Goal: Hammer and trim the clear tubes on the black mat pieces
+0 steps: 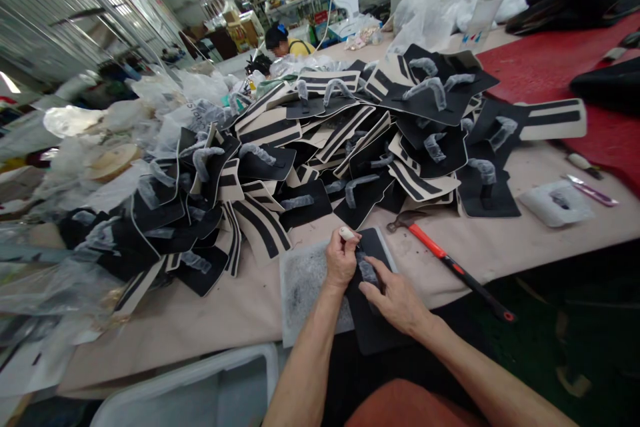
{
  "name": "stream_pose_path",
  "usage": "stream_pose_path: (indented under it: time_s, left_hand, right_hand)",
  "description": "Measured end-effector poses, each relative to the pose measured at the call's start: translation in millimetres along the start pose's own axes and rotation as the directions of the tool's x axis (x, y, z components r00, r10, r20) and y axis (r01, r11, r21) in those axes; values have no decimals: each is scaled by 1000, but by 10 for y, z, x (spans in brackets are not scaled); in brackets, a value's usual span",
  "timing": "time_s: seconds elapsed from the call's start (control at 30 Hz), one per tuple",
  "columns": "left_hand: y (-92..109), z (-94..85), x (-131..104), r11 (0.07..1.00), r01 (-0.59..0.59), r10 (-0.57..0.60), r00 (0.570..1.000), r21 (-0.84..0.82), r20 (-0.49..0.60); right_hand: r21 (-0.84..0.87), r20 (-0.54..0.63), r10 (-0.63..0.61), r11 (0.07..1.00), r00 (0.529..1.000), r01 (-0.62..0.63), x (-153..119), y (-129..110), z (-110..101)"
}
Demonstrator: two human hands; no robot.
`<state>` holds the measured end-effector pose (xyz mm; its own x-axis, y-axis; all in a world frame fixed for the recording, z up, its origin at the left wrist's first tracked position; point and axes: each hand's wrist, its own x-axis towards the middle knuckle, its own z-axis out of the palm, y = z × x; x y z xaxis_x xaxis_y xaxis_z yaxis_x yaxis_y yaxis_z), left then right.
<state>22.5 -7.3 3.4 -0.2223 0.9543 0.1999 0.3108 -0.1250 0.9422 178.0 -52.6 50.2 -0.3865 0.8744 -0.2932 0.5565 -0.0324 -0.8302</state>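
Near the table's front edge, a black panel [383, 337] lies partly over a pale, scuffed board [305, 280]. On the panel is a strap handle [369, 271] wrapped in clear plastic. My left hand [342, 259] is closed around a small white-handled tool [346, 233], possibly an awl. It is held over the panel beside the handle, its tip hard to make out. My right hand [397, 297] grips the wrapped handle between thumb and index finger, pressing against the panel.
A heap of black panels [313, 203] with wrapped handles and cream, black-striped backs spreads behind my hands. To the right are a claw hammer [440, 253], a plastic bag [557, 203] and a purple cutter [593, 190]. A bin [200, 387] stands below left. Other people sit farther back.
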Motion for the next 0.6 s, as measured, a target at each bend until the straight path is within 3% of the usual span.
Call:
stream_pose_path:
  time_s: [0.1,0.17,0.27,0.33,0.4,0.47,0.53,0.6]
  left_hand:
    - [72,-25,57,993,-97,86,984,64,156]
    - [111,-59,142,997,-80,72,962,19,262]
    - [149,-120,276,994,51,-14,937,-97,350]
    - [157,-152,319,984,108,-44,920,-144,390]
    - [150,-166,307,983,103,-35,917,-150,398]
    - [127,-160,248,986,77,-21,937,-147,348]
    - [94,-144,171,988,61,-20,963,-142,270]
    - [63,-124,101,992,36,-7,975,-122,223]
  right_hand:
    - [156,19,-19,988,1000,16,-28,94,-88]
    - [152,-93,-24,988,995,38,-38,236,-205]
    - [-148,-411,-97,988,907,39,-33,564,-460]
    - [-398,-493,-161,915,855,-58,-24,803,-646]
    - [-568,-432,-145,811,890,-143,-21,993,-806]
    - [-621,-345,-61,763,937,-179,-26,1094,-916]
    - [-550,-286,50,809,957,-207,-36,1096,-968]
    - [-293,-226,212,916,951,-274,-50,1016,-968]
